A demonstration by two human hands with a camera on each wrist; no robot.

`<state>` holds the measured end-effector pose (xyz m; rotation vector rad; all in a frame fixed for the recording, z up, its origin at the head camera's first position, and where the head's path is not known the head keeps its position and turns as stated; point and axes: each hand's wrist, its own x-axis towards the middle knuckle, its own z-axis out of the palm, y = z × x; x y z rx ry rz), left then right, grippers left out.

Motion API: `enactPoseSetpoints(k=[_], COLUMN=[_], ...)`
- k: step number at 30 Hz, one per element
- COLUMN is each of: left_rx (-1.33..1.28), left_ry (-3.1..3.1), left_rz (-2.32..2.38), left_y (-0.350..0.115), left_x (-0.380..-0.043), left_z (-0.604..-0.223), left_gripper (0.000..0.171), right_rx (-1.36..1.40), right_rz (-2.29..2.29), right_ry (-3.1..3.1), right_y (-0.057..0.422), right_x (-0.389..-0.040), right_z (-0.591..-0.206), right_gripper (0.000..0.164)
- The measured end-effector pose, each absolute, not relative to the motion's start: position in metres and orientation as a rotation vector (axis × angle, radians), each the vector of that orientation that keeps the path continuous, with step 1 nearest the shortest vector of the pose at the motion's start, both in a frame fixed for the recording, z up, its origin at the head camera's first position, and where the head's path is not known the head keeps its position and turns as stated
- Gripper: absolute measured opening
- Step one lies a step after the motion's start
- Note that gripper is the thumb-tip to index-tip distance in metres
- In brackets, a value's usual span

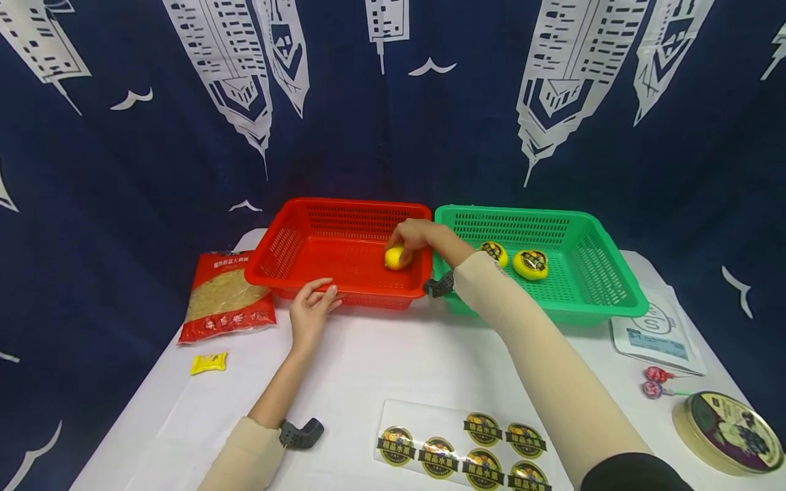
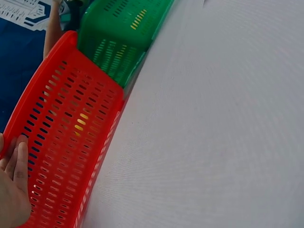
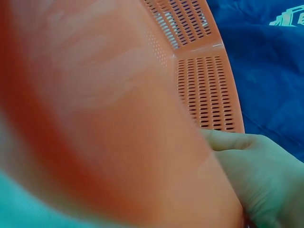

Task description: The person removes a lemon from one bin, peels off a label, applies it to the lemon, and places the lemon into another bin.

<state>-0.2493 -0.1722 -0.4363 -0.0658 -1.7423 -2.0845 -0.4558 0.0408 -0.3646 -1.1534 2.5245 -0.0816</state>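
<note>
My right hand (image 1: 411, 235) reaches into the red basket (image 1: 295, 262) near its right end and holds a yellow lemon (image 1: 396, 258) with the fingertips. In the right wrist view the basket wall hides the lemon and most of the fingers. My left hand (image 1: 311, 314) is at the front rim of the red basket, its loosely extended fingers (image 2: 20, 166) touching the outside of the wall just under the rim. Two more lemons, each with a dark round label, lie in the green basket (image 1: 589, 300); one is this labelled lemon (image 1: 531, 264), the other partly behind the right arm.
A sheet of round fruit stickers (image 1: 451, 409) lies at the front. Left are a pasta bag (image 1: 227, 296) and a small yellow packet (image 1: 209, 363). Right are a white packet (image 1: 657, 331), two lollipops (image 1: 656, 382) and a round tin (image 1: 727, 433). A dark curtain hangs behind.
</note>
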Motion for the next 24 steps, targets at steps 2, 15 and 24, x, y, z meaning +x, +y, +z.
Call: enactPoseSetpoints(k=[2,15,24], left_rx=[-0.073,-0.054,-0.035], left_ry=[-1.744,-1.759,-1.748], left_rz=[-2.085,-2.090,-2.087], left_y=[-0.173,-0.169,-0.170], left_x=[-0.250,-0.251,-0.248], left_z=[-0.437,-0.439,-0.438], left_gripper=[0.036,0.035,0.029], right_rx=[-1.140,-1.314,-1.546], right_rz=[-0.065,-0.375,-0.713], right_ry=[2.521,2.563,2.696], right_y=[0.040,0.044,0.041], right_x=[-0.454,-0.435,-0.356], right_z=[-0.364,-0.350,-0.304], right_gripper=[0.048,0.050,0.050])
